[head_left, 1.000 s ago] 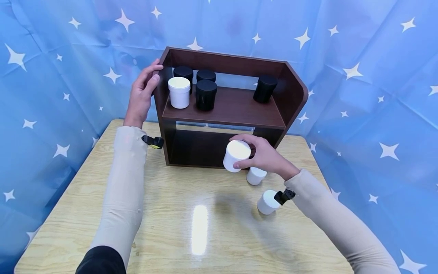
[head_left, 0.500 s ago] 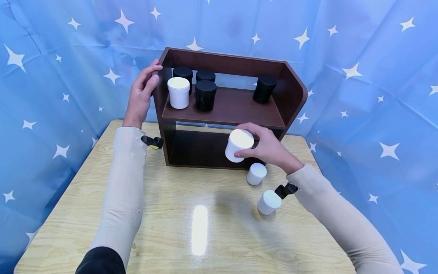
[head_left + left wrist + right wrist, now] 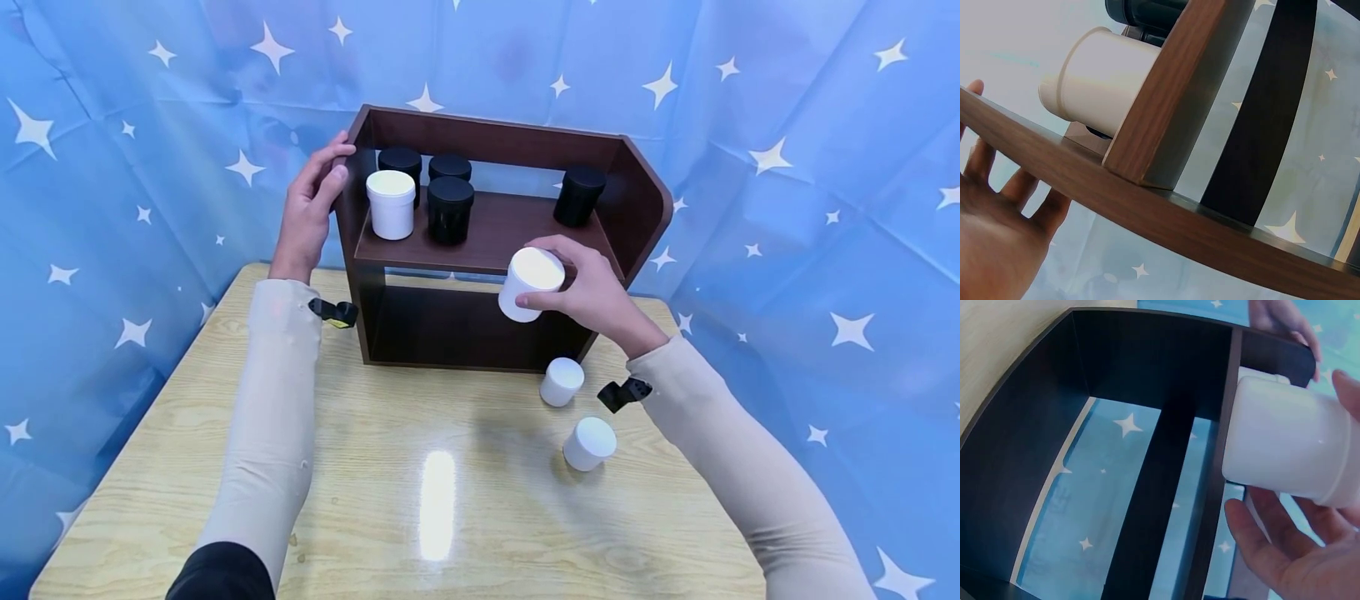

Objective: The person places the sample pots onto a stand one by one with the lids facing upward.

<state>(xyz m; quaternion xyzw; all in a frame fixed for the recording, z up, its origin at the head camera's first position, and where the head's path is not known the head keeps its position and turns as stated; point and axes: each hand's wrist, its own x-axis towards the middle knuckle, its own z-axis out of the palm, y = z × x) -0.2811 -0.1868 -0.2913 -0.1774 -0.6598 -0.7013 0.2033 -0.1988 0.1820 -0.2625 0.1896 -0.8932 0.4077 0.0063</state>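
Observation:
My right hand [image 3: 592, 287] grips a white lidded jar [image 3: 525, 296] in front of the brown shelf unit's [image 3: 487, 262] middle board, tilted slightly. In the right wrist view the white jar [image 3: 1291, 434] overlaps the board's edge, thumb and fingers on opposite sides. My left hand [image 3: 311, 200] holds the unit's left side panel near its top; the left wrist view shows its fingers [image 3: 1019, 187] behind the panel edge. On the upper board stand another white jar [image 3: 392, 207] and a black jar [image 3: 450, 212] beside it, with two black jars behind. One black jar [image 3: 579, 196] stands at the right.
Two white jars, one nearer the shelf [image 3: 562, 382] and another closer to me [image 3: 589, 444], stand on the wooden table [image 3: 375, 467] below my right forearm. A blue star-patterned curtain [image 3: 787, 275] surrounds the table. The unit's right side panel [image 3: 645, 208] rises beside my right hand.
My right hand has lifted the white jar from in front of the lower compartment up to the middle board's front edge. The left hand stays on the side panel.

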